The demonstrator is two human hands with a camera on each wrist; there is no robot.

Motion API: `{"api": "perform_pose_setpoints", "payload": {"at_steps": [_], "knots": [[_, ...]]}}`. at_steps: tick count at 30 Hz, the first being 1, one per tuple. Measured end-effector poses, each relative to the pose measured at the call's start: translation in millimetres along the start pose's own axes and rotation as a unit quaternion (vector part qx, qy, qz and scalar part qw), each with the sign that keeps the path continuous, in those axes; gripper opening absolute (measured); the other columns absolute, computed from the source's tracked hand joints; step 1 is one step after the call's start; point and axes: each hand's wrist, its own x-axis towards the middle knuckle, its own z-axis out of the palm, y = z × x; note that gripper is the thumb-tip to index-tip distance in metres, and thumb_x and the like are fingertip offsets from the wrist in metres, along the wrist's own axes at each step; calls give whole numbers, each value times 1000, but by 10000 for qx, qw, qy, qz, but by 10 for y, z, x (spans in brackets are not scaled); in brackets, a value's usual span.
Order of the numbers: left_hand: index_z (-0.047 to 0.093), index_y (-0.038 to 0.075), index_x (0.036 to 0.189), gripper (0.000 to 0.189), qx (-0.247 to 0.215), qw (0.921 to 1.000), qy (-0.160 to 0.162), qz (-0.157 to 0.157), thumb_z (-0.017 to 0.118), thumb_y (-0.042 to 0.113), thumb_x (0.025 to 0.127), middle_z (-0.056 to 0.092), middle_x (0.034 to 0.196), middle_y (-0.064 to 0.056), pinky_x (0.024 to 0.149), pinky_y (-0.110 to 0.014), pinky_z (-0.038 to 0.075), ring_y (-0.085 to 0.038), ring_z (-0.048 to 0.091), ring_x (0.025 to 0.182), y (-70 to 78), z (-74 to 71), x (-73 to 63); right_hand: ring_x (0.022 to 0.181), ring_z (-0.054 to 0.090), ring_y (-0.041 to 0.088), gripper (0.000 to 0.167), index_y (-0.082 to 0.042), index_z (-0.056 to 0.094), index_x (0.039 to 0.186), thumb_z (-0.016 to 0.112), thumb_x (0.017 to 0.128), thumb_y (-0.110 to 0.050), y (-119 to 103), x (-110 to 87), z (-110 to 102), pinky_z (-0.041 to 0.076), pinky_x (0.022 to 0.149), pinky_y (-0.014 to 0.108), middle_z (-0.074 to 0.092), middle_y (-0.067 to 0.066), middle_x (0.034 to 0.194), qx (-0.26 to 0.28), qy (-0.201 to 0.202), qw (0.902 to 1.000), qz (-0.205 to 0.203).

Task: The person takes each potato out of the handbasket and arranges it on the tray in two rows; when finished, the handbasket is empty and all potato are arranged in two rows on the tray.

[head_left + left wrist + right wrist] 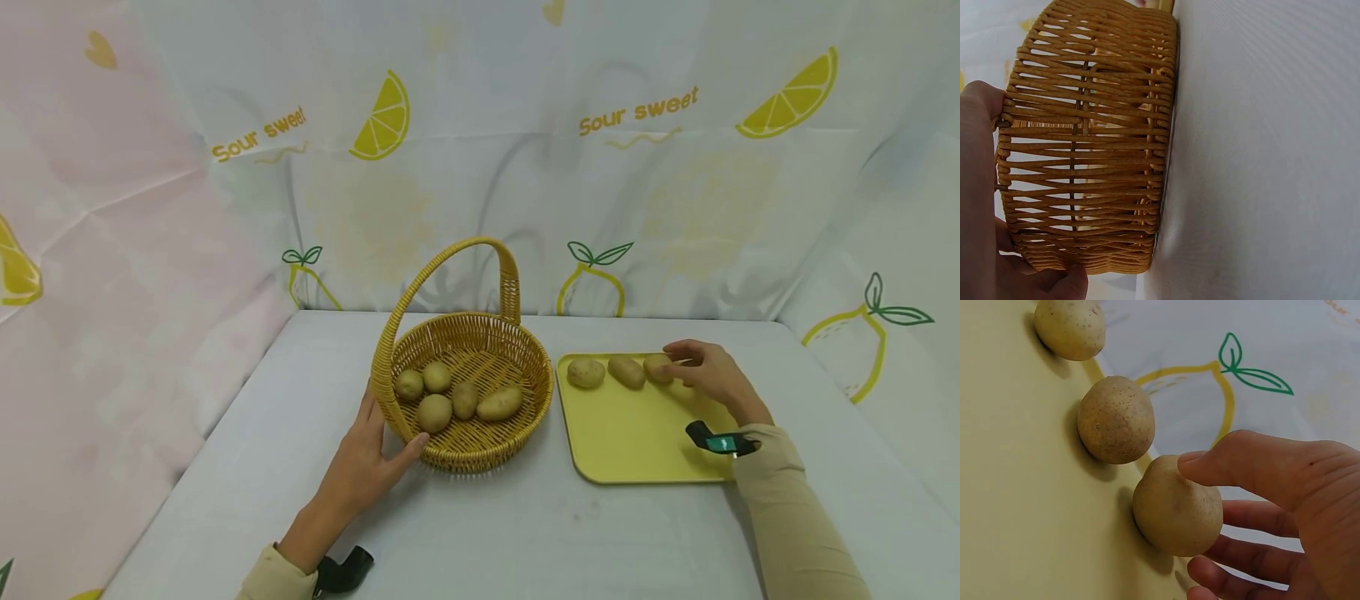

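My left hand (360, 467) grips the near left side of a yellow wicker basket (472, 458), thumb over the rim and fingers along the outer wall. Several potatoes lie inside it, among them a long potato (500, 403). In the left wrist view the woven wall (1085, 144) fills the middle, and the basket stands on the table. Over the far edge of a yellow tray (637, 446), my right hand (712, 375) holds a round potato (1175, 509) between thumb and fingers. The middle potato (1116, 420) and the leftmost potato (586, 372) lie beside it in a row.
The basket's tall arched handle (450, 250) rises above the bowl. A white cloth covers the table (517, 533). Behind it hangs a lemon-printed curtain (480, 150), close to the table's far edge. The tray stands right of the basket with a narrow gap between them.
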Motion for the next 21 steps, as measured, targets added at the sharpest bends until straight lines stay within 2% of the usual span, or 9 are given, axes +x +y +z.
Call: {"api": "perform_pose_setpoints", "payload": {"at_steps": [7, 11, 14, 16, 21], "knots": [[6, 24, 170, 101, 28, 10000, -2, 10, 74, 43, 97, 6, 173, -7, 109, -61, 39, -40, 27, 150, -9, -1, -1, 114, 63, 42, 54, 11, 58, 138, 72, 100, -25, -21, -2, 1, 56, 79, 30, 62, 31, 131, -1, 20, 10000, -72], [9, 21, 170, 100, 4, 10000, 0, -12, 74, 43, 97, 5, 173, -7, 109, -62, 39, -40, 26, 151, -16, -1, -3, 117, 60, 44, 51, 9, 60, 137, 69, 102, -27, -98, -8, -11, 52, 86, 39, 63, 28, 130, -228, 210, 9994, -145], [10, 20, 170, 99, -16, 10000, -16, -40, 73, 43, 97, 5, 173, -8, 109, -62, 38, -41, 25, 151, -22, 4, -6, 117, 59, 40, 49, 7, 63, 134, 68, 103, -31, -235, -10, -9, 46, 92, 45, 65, 26, 128, -189, 418, 9987, -230], [9, 22, 170, 99, -32, 10000, -37, -49, 73, 44, 97, 5, 173, -8, 109, -62, 38, -41, 24, 151, -25, 10, -7, 117, 58, 35, 48, 4, 64, 133, 68, 103, -33, -351, -7, 6, 45, 94, 44, 65, 24, 129, -53, 528, 9981, -300], [9, 24, 170, 99, -37, 10000, -27, -22, 73, 44, 97, 5, 173, -7, 110, -62, 38, -40, 23, 152, -24, 19, -5, 112, 59, 24, 40, -1, 68, 130, 67, 104, -32, -661, 32, 84, 49, 91, 39, 67, 18, 127, 228, 372, 9970, -639]]}}
